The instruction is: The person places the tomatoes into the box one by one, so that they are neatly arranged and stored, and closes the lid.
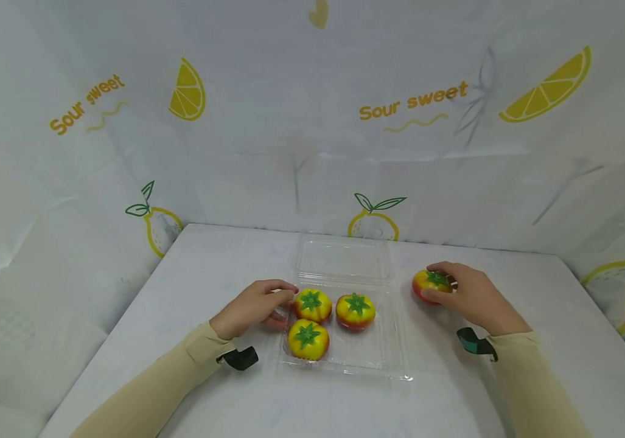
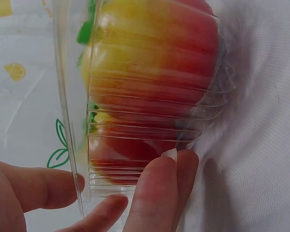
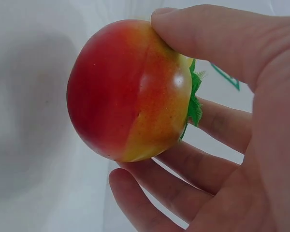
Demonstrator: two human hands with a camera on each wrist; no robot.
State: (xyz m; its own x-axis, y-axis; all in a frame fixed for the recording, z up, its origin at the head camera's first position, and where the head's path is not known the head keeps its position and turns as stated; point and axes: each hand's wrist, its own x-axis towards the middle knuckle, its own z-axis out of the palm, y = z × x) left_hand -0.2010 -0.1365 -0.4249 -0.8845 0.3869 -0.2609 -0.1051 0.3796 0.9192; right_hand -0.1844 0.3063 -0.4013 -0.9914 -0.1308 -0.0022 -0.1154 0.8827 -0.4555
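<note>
My right hand point(image 1: 468, 292) holds a red-and-yellow toy tomato point(image 3: 128, 92), thumb on one side and fingers on the other. Its green star-shaped leaf faces the palm. This tomato is right of the clear plastic container point(image 1: 367, 350), close over the table. Inside the container sit three like tomatoes: a back left one point(image 1: 313, 304), a front left one point(image 1: 308, 340) and a middle one point(image 1: 355, 311). The left hand point(image 1: 257, 307) touches the container's left side; in the left wrist view its fingertips point(image 2: 159, 179) rest at the ribbed wall and rim.
The container's clear lid point(image 1: 343, 258) lies folded back behind it. A white cloth point(image 1: 224, 255) covers the table. Behind and at the sides hangs a white curtain point(image 1: 268, 121) printed with lemons and words.
</note>
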